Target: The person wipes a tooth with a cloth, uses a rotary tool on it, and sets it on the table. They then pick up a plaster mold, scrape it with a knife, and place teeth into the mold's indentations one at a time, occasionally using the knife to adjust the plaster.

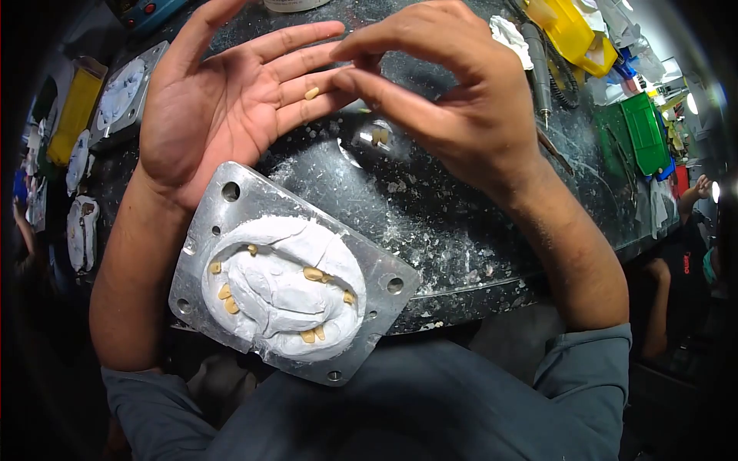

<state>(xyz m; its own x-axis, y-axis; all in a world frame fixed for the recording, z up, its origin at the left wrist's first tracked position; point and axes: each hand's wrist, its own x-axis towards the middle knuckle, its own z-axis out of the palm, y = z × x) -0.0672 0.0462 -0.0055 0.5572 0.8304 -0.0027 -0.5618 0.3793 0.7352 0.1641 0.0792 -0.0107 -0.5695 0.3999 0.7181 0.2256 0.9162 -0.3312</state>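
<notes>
My left hand (pixel 231 96) is turned palm up, fingers stretched out and spread. One small yellowish artificial tooth (pixel 311 93) rests loose on its fingers. Over those fingertips hovers my right hand (pixel 469 100), thumb and index finger curved, their tips apart with no object visible between them. Below my left wrist a metal flask half (pixel 369 280) filled with white plaster (pixel 284 284) leans at the table edge near my lap. Several artificial teeth (pixel 313 273) sit in the plaster around a ring-shaped groove.
On the dark, plaster-specked table (pixel 430 223) lies a small clear piece with teeth (pixel 378 137). A rotary handpiece (pixel 540 77), yellow bin (pixel 573 34) and green bin (pixel 644 134) stand right. Another flask half (pixel 127 96) is left. Another person's arm (pixel 659 307) shows at far right.
</notes>
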